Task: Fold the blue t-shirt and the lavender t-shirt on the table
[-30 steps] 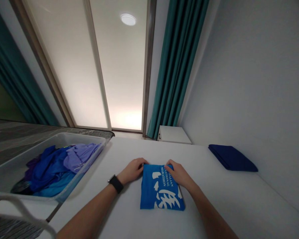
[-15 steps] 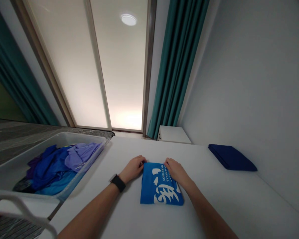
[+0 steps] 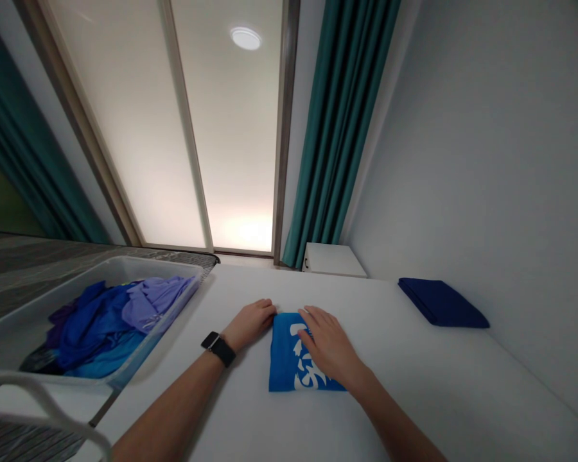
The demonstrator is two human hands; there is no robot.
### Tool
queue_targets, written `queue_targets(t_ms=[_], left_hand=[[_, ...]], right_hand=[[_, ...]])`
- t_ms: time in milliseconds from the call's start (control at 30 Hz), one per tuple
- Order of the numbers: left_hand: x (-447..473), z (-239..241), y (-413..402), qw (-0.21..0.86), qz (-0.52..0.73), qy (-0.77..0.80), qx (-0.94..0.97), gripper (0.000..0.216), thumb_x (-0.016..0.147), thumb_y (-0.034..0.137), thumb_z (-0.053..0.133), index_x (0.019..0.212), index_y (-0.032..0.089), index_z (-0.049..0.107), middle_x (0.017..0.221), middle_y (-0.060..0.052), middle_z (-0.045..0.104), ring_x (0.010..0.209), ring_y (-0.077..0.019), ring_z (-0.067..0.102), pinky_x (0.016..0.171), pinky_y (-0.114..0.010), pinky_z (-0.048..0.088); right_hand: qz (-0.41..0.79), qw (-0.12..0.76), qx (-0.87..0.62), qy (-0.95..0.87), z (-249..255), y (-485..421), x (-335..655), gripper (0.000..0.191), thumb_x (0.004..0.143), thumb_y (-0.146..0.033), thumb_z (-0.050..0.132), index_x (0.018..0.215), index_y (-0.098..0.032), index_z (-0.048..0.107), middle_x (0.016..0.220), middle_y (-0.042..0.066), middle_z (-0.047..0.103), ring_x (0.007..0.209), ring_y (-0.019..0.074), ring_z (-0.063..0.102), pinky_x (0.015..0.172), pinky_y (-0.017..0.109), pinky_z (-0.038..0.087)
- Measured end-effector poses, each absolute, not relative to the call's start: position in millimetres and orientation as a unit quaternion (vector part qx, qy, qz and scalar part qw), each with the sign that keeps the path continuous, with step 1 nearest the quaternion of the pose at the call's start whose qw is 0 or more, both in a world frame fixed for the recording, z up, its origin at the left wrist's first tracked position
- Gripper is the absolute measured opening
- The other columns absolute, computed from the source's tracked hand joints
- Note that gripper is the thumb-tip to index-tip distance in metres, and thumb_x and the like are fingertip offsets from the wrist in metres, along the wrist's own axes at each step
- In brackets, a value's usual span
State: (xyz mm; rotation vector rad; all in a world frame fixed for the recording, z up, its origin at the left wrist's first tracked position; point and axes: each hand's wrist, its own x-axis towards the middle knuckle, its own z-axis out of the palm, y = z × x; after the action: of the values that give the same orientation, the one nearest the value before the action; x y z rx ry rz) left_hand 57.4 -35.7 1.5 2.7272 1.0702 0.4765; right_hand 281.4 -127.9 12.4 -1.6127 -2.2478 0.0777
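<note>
A blue shirt [image 3: 282, 359] with white printing lies folded into a small rectangle on the white table. My left hand [image 3: 253, 324], wearing a black watch at the wrist, rests at the shirt's far left corner with its fingers bent together on the edge. Spread over the shirt's right half is my right hand [image 3: 330, 343], palm down with fingers stretched out. It hides part of the white lettering and the right edge.
On the left stands a pale plastic bin [image 3: 120, 378] holding crumpled blue and purple clothes [image 3: 96, 324]. A folded navy garment [image 3: 446, 303] lies at the right near the wall. Behind the table are a white cabinet [image 3: 334, 258] and a green curtain [image 3: 337, 141].
My right hand has gone from gripping the shirt's far right corner to lying flat across its print, farther left. My left hand remains at the far left corner.
</note>
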Motion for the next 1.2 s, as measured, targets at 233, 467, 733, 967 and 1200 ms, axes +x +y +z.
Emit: queue_targets(t_ms=[233,467,733,967,1200], left_hand=[[52.1,15.0,-37.7,0.027,0.151,0.375,0.914,0.021,0.096,0.017,0.045,0.099,0.019,0.066,0.099,-0.008,0.065,0.094,-0.0222,0.058,0.090,-0.036,0.044],[83.0,14.5,-91.5,0.023,0.211,0.326,0.921,0.047,0.101,0.033,0.036,0.146,0.018,0.037,0.147,-0.010,0.046,0.135,-0.0236,0.041,0.113,-0.042,0.032],[88.0,-9.6,-109.7,0.020,0.163,0.333,0.929,0.051,0.100,0.043,0.036,0.146,0.019,0.040,0.154,-0.011,0.037,0.145,-0.0310,0.024,0.116,-0.053,0.023],[77.3,-6.6,-93.0,0.088,0.167,0.345,0.920,0.049,0.100,0.049,0.036,0.145,0.029,0.041,0.153,-0.005,0.039,0.142,-0.0278,0.030,0.115,-0.051,0.024],[61.1,-2.7,-55.9,0.168,0.229,0.381,0.880,0.037,0.101,0.036,0.036,0.124,0.019,0.060,0.122,-0.008,0.064,0.113,-0.0214,0.055,0.102,-0.038,0.040]], right_hand=[[0.053,0.144,-0.534,-0.832,-4.1,-138.2,265.0,0.058,0.097,-0.046,0.042,0.150,-0.026,0.033,0.157,0.008,0.028,0.145,0.0280,0.023,0.118,0.054,0.016],[0.041,0.164,-0.546,-0.821,-8.7,-132.2,270.1,0.051,0.101,-0.031,0.026,0.149,-0.014,0.035,0.153,0.011,0.036,0.144,0.0212,0.026,0.120,0.047,0.014],[0.073,0.190,-0.594,-0.778,-34.1,-120.5,301.5,0.056,0.101,-0.039,0.026,0.150,-0.011,0.032,0.157,0.014,0.027,0.146,0.0254,0.019,0.117,0.050,0.025],[0.183,0.262,-0.576,-0.753,-39.0,-113.7,309.3,0.062,0.101,-0.046,0.022,0.150,-0.010,0.033,0.157,0.013,0.027,0.146,0.0229,0.019,0.120,0.047,0.018],[0.193,0.291,-0.617,-0.705,-38.4,-103.8,337.7,0.054,0.096,-0.035,0.032,0.147,-0.017,0.037,0.154,0.012,0.036,0.143,0.0212,0.029,0.119,0.045,0.021]])
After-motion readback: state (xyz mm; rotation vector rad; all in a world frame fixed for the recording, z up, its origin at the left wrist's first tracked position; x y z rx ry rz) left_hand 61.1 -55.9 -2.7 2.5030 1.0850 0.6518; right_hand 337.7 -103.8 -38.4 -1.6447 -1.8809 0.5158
